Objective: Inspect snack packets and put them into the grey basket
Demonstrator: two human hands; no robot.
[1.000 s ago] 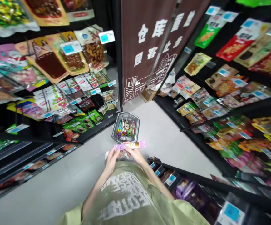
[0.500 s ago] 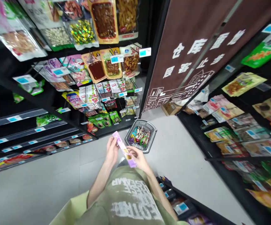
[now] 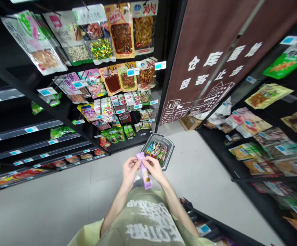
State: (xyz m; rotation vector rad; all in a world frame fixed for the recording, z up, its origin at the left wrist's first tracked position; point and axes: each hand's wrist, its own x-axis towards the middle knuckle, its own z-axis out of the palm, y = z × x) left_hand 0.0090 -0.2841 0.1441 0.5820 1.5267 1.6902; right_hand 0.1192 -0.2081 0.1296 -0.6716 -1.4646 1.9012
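A long, narrow purple snack packet (image 3: 146,176) hangs between my two hands in front of my shirt. My left hand (image 3: 131,169) pinches its left edge near the upper end. On the opposite edge, also near the top, my right hand (image 3: 153,168) pinches it between thumb and fingers. The packet's lower end dangles free, with a brown and yellow picture printed on it. Beyond my hands, a grey shopping basket (image 3: 169,158) stands on the floor, holding many small colourful packets (image 3: 158,151).
Black shelving with hanging snack bags (image 3: 123,30) rises ahead on the left. A brown curtain with white lettering (image 3: 202,61) hangs beside it, a cardboard box (image 3: 190,123) at its foot. More shelves (image 3: 256,150) line the right. A low rack (image 3: 202,222) stands near my right elbow.
The packet has swung from slanting to nearly upright. My right hand has moved from its lower part up to the top, close to my left hand. The view has shifted slightly.
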